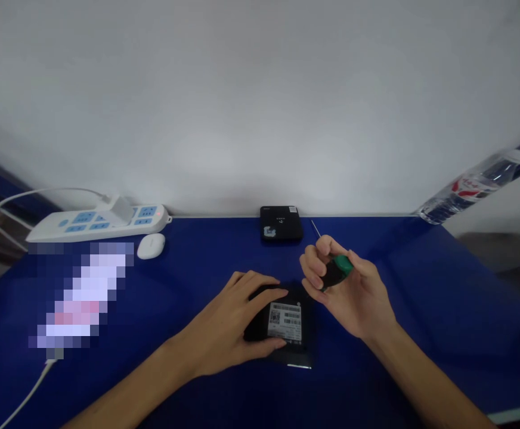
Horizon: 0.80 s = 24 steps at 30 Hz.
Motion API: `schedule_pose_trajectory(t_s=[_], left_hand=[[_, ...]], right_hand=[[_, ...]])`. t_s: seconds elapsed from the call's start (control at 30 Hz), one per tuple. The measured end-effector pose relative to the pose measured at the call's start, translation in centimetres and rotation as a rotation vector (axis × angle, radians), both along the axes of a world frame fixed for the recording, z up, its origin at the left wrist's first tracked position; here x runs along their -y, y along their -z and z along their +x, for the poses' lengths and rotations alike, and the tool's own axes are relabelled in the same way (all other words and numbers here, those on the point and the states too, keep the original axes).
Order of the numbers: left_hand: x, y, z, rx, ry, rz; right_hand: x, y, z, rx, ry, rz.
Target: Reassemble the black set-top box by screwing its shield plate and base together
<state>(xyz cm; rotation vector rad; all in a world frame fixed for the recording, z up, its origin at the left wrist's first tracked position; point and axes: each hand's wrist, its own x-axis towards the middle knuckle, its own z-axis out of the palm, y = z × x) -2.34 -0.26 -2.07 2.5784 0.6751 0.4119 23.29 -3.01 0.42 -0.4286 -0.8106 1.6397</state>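
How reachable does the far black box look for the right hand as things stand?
Probably yes: the far black box sits beyond the right hand and slightly left, with nothing standing between them. That hand grips a screwdriver, though, so grasping the box would likely mean freeing it first.

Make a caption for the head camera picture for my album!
Left hand spread over a labelled black box, right hand gripping a screwdriver above a blue table.
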Motion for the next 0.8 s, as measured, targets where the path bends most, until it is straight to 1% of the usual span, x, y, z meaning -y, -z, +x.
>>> schedule_pose_trajectory(t_s=[0.17, 0.33, 0.57, 0.7, 0.8], left_hand=[[-0.02, -0.1, 0.06, 0.021, 0.006, -0.005], [-0.13, -0.46, 0.08, 0.006, 0.007, -0.013], [0.04, -0.59, 0.16, -0.008, -0.003, -0.014], [0.11, -0.64, 0.2, -0.019, -0.009, -0.016], [0.15, -0.64, 0.15, -0.029, -0.017, -0.02]], right_hand=[[0.08, 0.07, 0.04, 0.081, -0.008, 0.061], [0.1, 0.0, 0.17, 0.072, -0.005, 0.04], [0.07, -0.02, 0.33, 0.131, -0.03, 0.117], [0.09, -0.28, 0.14, 0.126, 0.013, 0.103], [0.13, -0.35, 0.1, 0.08, -0.005, 0.067]])
